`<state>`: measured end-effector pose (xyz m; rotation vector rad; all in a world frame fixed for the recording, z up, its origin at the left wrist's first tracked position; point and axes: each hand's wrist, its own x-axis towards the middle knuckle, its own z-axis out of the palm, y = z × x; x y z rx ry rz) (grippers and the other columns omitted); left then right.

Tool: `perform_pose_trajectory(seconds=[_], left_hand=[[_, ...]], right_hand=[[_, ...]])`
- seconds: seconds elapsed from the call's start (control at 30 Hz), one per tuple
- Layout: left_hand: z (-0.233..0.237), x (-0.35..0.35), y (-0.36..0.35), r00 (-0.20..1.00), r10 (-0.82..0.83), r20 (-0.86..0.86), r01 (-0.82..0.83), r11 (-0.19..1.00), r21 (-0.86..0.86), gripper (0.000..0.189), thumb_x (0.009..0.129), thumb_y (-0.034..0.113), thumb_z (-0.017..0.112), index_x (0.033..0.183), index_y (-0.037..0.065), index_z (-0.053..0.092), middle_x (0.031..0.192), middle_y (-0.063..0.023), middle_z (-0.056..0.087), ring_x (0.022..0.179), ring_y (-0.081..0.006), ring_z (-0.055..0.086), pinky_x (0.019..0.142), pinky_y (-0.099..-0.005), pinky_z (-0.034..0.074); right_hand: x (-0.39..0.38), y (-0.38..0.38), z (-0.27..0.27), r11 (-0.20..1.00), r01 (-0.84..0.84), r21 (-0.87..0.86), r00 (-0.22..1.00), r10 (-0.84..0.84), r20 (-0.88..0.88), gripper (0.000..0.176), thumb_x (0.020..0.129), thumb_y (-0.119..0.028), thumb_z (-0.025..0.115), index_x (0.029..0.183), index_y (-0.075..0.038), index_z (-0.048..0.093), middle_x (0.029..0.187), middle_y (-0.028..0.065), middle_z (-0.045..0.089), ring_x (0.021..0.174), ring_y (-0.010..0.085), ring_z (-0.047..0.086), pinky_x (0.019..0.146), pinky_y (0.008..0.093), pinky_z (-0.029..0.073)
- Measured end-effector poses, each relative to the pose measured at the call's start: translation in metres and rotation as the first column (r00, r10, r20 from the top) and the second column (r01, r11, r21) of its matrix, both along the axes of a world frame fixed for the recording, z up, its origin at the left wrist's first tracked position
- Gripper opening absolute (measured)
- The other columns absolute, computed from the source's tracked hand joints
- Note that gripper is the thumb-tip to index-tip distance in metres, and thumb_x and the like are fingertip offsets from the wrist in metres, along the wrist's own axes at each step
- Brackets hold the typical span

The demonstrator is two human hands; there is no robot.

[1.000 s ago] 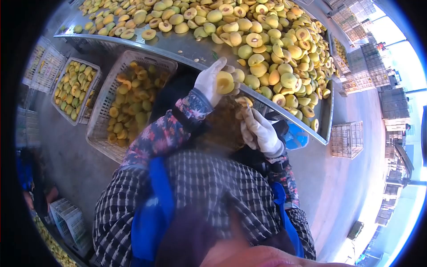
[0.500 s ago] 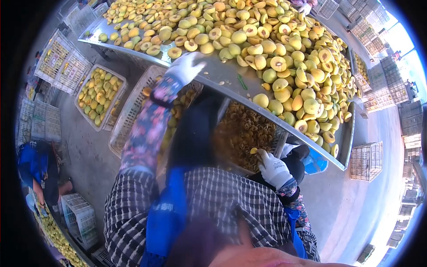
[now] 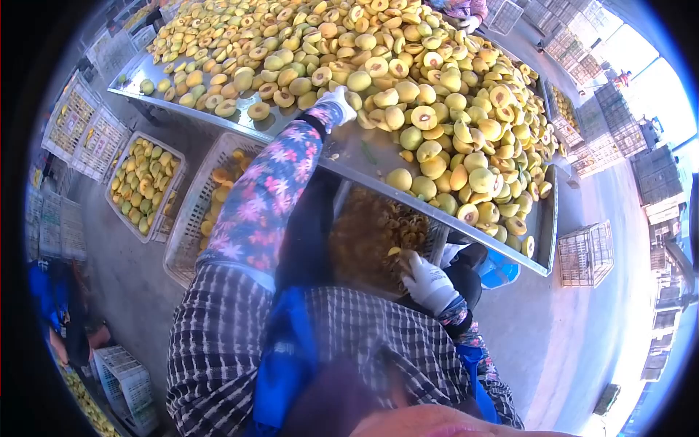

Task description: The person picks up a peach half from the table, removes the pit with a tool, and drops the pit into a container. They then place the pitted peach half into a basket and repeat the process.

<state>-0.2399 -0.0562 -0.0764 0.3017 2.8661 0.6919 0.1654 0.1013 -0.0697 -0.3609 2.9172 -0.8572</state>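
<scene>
My left hand (image 3: 339,104), in a white glove, reaches to the near edge of a heap of halved yellow peaches (image 3: 424,117) on a metal table (image 3: 357,156). Its fingertips are against the fruit and mostly hidden, so their grip cannot be seen. Low over a crate of brown pits and scraps (image 3: 404,227), my gloved right hand (image 3: 431,285) is closed, fingers curled round something small and dark that I cannot make out. A small yellow piece (image 3: 394,250) shows just beyond its fingertips.
Left of my legs stands a white crate (image 3: 182,244) with peach halves inside. Farther left is another full crate (image 3: 145,186). A blue bucket (image 3: 499,271) is under the table's right corner. A co-worker's gloved hand (image 3: 470,24) is at the far side; another person (image 3: 62,306) is at left.
My left hand has moved right and farther over the table, up to the heap. My right hand stays above the pit crate, with its wrist turned slightly. The whole view has shifted a little.
</scene>
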Motion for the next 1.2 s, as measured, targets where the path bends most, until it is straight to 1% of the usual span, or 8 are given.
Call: perform_pose_trajectory(seconds=[0.13, 0.2, 0.3, 0.4, 0.5, 0.63, 0.8, 1.2], left_hand=[[0.017, 0.019, -0.031, 0.837, -0.284, 0.467, -0.245, 0.570, 0.784, 0.039, 0.085, 0.026, 0.059, 0.120, 0.008, 0.055, 0.098, -0.0084, 0.067, 0.081, -0.0194, 0.065, 0.066, -0.0331, 0.053], [0.039, 0.078, -0.041, 0.778, -0.489, 0.396, -0.415, 0.074, 0.907, 0.031, 0.091, 0.027, 0.054, 0.115, 0.009, 0.058, 0.101, -0.0096, 0.068, 0.074, -0.0231, 0.066, 0.060, -0.0327, 0.054], [0.057, 0.132, -0.048, 0.687, -0.644, 0.337, -0.493, -0.074, 0.867, 0.036, 0.092, 0.034, 0.054, 0.118, 0.009, 0.058, 0.101, -0.0084, 0.067, 0.081, -0.0246, 0.065, 0.067, -0.0359, 0.053], [0.051, 0.171, -0.032, 0.722, -0.617, 0.313, -0.470, -0.106, 0.877, 0.054, 0.094, 0.055, 0.051, 0.119, 0.008, 0.057, 0.096, -0.0077, 0.066, 0.073, -0.0244, 0.064, 0.063, -0.0344, 0.053], [0.049, 0.207, -0.012, 0.759, -0.575, 0.307, -0.466, -0.150, 0.872, 0.052, 0.096, 0.051, 0.050, 0.121, 0.006, 0.055, 0.103, -0.0088, 0.064, 0.083, -0.0245, 0.065, 0.070, -0.0316, 0.053], [0.034, 0.222, 0.001, 0.958, -0.281, -0.054, 0.096, 0.137, 0.986, 0.050, 0.099, 0.043, 0.047, 0.124, 0.001, 0.053, 0.112, -0.0122, 0.062, 0.098, -0.0249, 0.063, 0.084, -0.0333, 0.052], [0.045, 0.235, -0.003, 0.849, -0.504, 0.162, -0.283, -0.174, 0.943, 0.052, 0.098, 0.037, 0.042, 0.128, -0.004, 0.049, 0.106, -0.0155, 0.062, 0.094, -0.0236, 0.062, 0.081, -0.0376, 0.054], [0.051, 0.273, 0.024, 0.935, -0.304, 0.184, -0.259, -0.228, 0.939, 0.050, 0.099, 0.044, 0.043, 0.122, 0.000, 0.051, 0.103, -0.0126, 0.060, 0.090, -0.0208, 0.061, 0.077, -0.0323, 0.052]], right_hand=[[0.001, 0.006, -0.002, 0.983, 0.149, 0.106, 0.979, -0.162, 0.120, 0.054, 0.089, -0.014, 0.052, 0.140, -0.006, 0.038, 0.100, 0.0228, 0.060, 0.094, 0.0400, 0.060, 0.080, 0.0459, 0.049], [0.002, 0.014, -0.011, 0.982, 0.185, 0.047, 0.974, -0.190, 0.127, 0.058, 0.088, -0.012, 0.053, 0.143, -0.005, 0.035, 0.108, 0.0244, 0.061, 0.100, 0.0401, 0.060, 0.084, 0.0441, 0.049], [-0.011, 0.007, 0.004, 0.933, 0.188, -0.307, 0.966, -0.231, -0.113, 0.054, 0.087, -0.007, 0.057, 0.137, -0.002, 0.039, 0.118, 0.0236, 0.061, 0.104, 0.0399, 0.060, 0.086, 0.0432, 0.050], [-0.030, 0.002, 0.005, 0.949, 0.159, -0.271, 0.851, -0.271, -0.449, 0.050, 0.087, -0.006, 0.059, 0.133, 0.002, 0.042, 0.106, 0.0233, 0.064, 0.089, 0.0415, 0.064, 0.075, 0.0420, 0.052], [-0.045, -0.020, 0.044, 0.918, 0.206, -0.340, 0.837, -0.345, -0.425, 0.046, 0.088, -0.007, 0.061, 0.130, 0.002, 0.045, 0.097, 0.0219, 0.065, 0.083, 0.0394, 0.065, 0.070, 0.0408, 0.052], [-0.050, -0.033, 0.056, 0.920, 0.176, -0.351, 0.765, -0.352, -0.539, 0.043, 0.089, -0.008, 0.060, 0.129, 0.001, 0.046, 0.093, 0.0198, 0.065, 0.080, 0.0361, 0.066, 0.068, 0.0381, 0.053], [-0.049, -0.030, 0.046, 0.912, 0.221, -0.346, 0.749, -0.385, -0.539, 0.039, 0.087, -0.006, 0.062, 0.124, -0.001, 0.049, 0.089, 0.0171, 0.065, 0.076, 0.0343, 0.066, 0.065, 0.0366, 0.053], [-0.052, -0.051, 0.026, 0.923, 0.265, -0.280, 0.729, -0.382, -0.569, 0.050, 0.086, -0.009, 0.063, 0.124, 0.015, 0.041, 0.077, 0.0228, 0.062, 0.062, 0.0390, 0.063, 0.054, 0.0422, 0.051]])
